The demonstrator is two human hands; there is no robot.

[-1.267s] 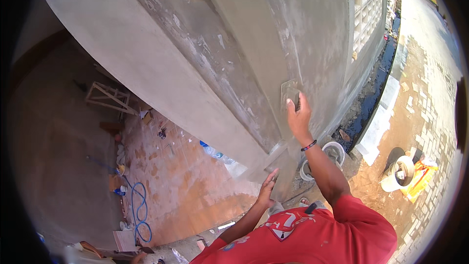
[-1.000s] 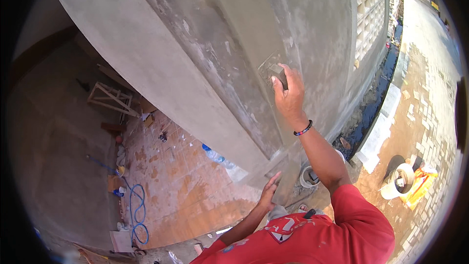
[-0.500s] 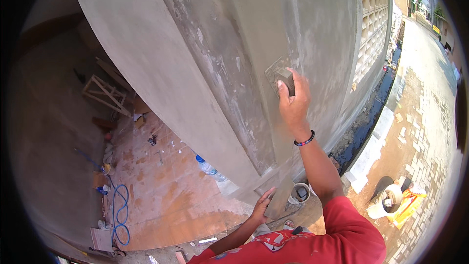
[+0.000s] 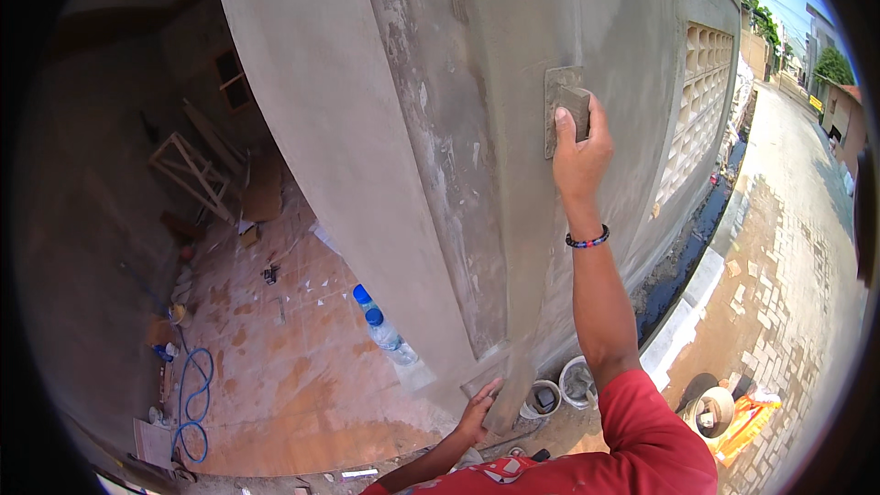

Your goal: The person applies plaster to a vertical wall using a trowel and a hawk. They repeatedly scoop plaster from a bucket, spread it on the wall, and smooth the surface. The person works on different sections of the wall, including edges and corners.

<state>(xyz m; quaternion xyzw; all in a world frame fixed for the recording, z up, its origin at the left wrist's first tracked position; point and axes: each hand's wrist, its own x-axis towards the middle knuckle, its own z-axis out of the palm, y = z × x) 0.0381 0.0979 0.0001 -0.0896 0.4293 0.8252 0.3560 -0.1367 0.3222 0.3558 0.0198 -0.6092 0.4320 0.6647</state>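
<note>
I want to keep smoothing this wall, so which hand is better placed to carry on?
The right hand: it already grips the float flat against the wall. The left hand only rests low on the wall's bottom edge.

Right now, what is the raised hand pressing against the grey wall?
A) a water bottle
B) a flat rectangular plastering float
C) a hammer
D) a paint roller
B: the right hand grips the handle of a flat, grey rectangular float held flat against the plastered wall; the water bottle lies far below on the floor.
</note>
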